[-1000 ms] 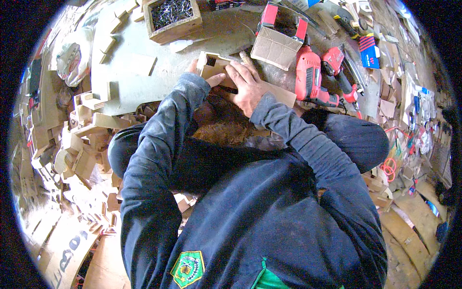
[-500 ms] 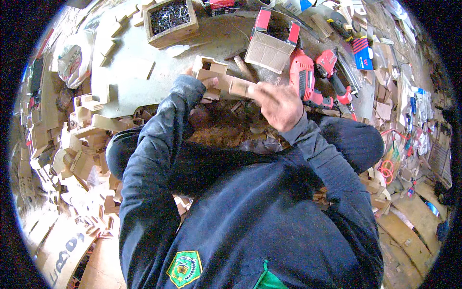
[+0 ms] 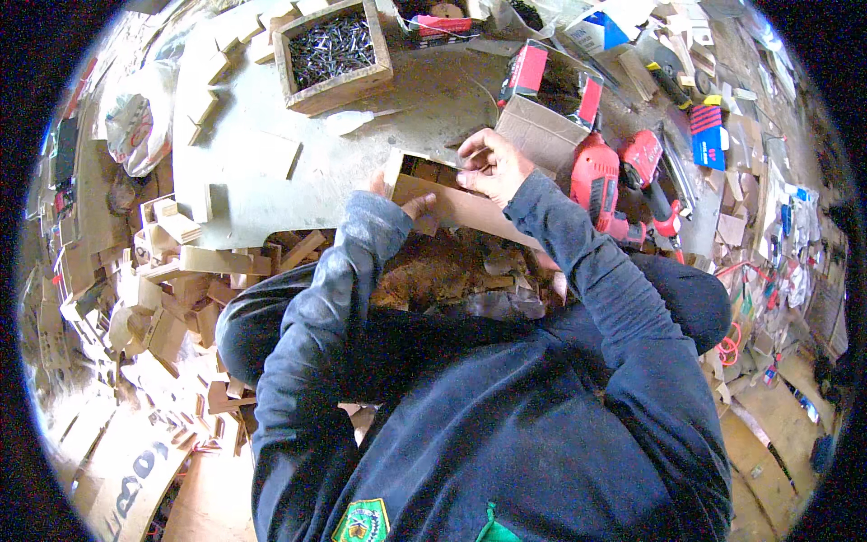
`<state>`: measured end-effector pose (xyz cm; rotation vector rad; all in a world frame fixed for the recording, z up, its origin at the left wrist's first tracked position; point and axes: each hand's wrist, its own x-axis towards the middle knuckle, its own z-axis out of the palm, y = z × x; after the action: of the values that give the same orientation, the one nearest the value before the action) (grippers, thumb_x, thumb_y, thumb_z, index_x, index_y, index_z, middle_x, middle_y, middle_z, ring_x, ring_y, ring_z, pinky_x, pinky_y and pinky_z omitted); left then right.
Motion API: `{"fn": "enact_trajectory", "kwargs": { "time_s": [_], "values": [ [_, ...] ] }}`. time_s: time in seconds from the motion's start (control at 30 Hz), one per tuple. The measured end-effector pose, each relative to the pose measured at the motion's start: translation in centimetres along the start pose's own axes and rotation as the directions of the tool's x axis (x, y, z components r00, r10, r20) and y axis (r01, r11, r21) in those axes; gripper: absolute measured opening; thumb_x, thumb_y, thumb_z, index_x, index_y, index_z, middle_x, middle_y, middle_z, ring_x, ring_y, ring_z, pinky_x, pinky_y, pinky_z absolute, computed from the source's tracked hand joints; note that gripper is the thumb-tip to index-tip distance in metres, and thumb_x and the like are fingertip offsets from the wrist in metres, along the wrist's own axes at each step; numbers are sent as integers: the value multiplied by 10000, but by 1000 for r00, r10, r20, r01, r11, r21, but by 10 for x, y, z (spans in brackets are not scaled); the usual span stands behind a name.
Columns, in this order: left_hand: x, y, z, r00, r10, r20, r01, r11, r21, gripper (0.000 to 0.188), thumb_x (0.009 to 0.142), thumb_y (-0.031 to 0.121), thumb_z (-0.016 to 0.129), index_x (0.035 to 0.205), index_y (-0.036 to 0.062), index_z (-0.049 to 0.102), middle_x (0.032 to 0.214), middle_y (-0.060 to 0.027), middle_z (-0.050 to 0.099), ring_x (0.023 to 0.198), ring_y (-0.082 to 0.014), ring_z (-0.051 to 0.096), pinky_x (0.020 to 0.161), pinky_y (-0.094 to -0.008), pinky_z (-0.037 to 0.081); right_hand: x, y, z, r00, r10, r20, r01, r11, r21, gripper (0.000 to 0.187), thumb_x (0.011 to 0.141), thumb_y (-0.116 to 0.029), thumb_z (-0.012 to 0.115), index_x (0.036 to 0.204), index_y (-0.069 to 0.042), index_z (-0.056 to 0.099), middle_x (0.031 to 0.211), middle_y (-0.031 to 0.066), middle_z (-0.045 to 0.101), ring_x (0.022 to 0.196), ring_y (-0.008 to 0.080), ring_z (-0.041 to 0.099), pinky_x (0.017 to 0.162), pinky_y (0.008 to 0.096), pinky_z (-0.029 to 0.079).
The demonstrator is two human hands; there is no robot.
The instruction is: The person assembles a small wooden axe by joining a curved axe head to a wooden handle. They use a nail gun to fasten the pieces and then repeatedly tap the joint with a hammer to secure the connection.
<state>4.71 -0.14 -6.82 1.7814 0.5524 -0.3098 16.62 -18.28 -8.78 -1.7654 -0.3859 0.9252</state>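
Note:
A small open wooden box (image 3: 465, 214) with a long pale front board sits at the near edge of the worktable. My left hand (image 3: 417, 204) grips its left end, the thumb pressed on the front face and the other fingers mostly hidden behind. Over the box's far side, my right hand (image 3: 495, 170) has its thumb and forefinger curled together, the other fingers bent loosely. Whether something small sits between those fingertips I cannot make out. Just beyond the right hand stands an open cardboard carton (image 3: 542, 126) with red flaps.
A wooden tray (image 3: 336, 88) full of screws or nails lies far on the worktable (image 3: 244, 203). Two red power tools, a larger one (image 3: 598, 176) and a slimmer one (image 3: 646, 167), lie to the right. Wood offcuts (image 3: 167, 271) pile up at left. A blue-and-red box (image 3: 707, 135) stands far right.
My right hand has left the front of the wooden piece and come over its far side. The left hand still grips the left end. The whole view has shifted slightly.

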Motion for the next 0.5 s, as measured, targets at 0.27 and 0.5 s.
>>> {"fn": "enact_trajectory", "kwargs": {
  "time_s": [0.27,0.5],
  "values": [
    [2,-12,1,998,17,-56,-13,998,59,476,722,240,818,1076,23,587,918,-117,691,833,-224,665,751,-361,535,20,13,14,999,-35,31,35,999,-9,292,740,-76,740,978,-81,571,794,22,573,719,119,543,657,277,476],
    [-1,-6,-5,960,-280,11,280,959,-46,578,720,273,824,1141,23,517,931,-141,679,835,-241,672,720,-367,549,-15,-38,2,900,-434,-47,364,806,-467,286,793,-269,656,993,-82,575,867,191,628,805,368,629,700,410,517]
  ]
}}
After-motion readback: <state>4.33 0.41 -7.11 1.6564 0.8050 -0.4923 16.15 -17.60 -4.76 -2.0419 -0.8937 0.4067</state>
